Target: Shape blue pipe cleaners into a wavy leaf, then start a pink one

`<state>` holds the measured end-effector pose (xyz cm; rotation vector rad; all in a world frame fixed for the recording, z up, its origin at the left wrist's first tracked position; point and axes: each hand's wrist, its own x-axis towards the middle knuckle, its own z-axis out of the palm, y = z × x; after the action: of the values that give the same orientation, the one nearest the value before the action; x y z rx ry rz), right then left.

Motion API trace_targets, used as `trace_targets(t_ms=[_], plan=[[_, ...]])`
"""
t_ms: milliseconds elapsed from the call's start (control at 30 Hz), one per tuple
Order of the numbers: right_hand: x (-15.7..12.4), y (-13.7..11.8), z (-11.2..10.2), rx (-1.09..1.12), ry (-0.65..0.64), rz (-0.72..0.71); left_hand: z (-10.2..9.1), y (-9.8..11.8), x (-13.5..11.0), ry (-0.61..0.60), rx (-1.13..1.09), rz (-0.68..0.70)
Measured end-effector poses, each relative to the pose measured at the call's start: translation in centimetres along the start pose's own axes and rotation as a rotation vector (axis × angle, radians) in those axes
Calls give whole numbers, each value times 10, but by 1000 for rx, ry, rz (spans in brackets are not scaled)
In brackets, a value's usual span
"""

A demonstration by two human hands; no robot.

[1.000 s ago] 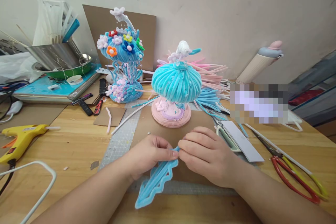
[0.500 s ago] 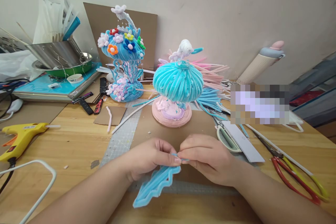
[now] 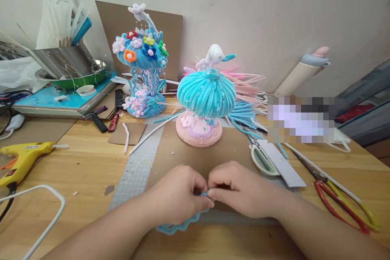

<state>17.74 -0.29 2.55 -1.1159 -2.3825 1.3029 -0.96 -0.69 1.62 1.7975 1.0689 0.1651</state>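
Both hands meet low in the middle of the head view, over a brown cardboard sheet (image 3: 179, 158). My left hand (image 3: 179, 195) is closed on a light blue pipe cleaner (image 3: 178, 227) bent into zigzags, part of which shows below the palm. Thumb and finger of my right hand (image 3: 240, 189) pinch the same pipe cleaner beside the left fingertips; the pinched end is mostly hidden. Just beyond the hands stands a turquoise pipe-cleaner mushroom lamp shape (image 3: 207, 93) on a round pink base (image 3: 198, 140).
Behind left is a blue flower-covered pipe-cleaner figure (image 3: 141, 59). A yellow glue gun (image 3: 29, 158) lies at left. On the right lie red-and-yellow-handled scissors (image 3: 341, 203), pale green-handled scissors (image 3: 263, 162) and a white card (image 3: 283, 166). Pipe-cleaner bundles (image 3: 243, 113) lie behind.
My left hand has rolled over the zigzag pipe cleaner, covering more of it. Both hands are slightly lower, with the right fingers curled more tightly at the pinch.
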Motion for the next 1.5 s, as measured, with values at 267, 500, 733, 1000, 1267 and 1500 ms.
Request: trace_targets(t_ms=[267, 500, 733, 1000, 1267, 1500], plan=[[17, 35, 6, 1097, -486, 432, -6, 11, -5, 21, 44, 133], [15, 25, 12, 1093, -138, 165, -14, 8, 1, -86, -511, 25], [11, 12, 12, 764, 290, -188, -20, 5, 4, -27, -763, -7], [3, 9, 15, 570, 252, -119, -18, 7, 4, -46, -720, -26], [10, 8, 15, 1182, 9, 263, -14, 8, 4, 215, -242, 93], [1, 13, -5, 575, 246, -150, -23, 5, 4, -83, -671, -30]])
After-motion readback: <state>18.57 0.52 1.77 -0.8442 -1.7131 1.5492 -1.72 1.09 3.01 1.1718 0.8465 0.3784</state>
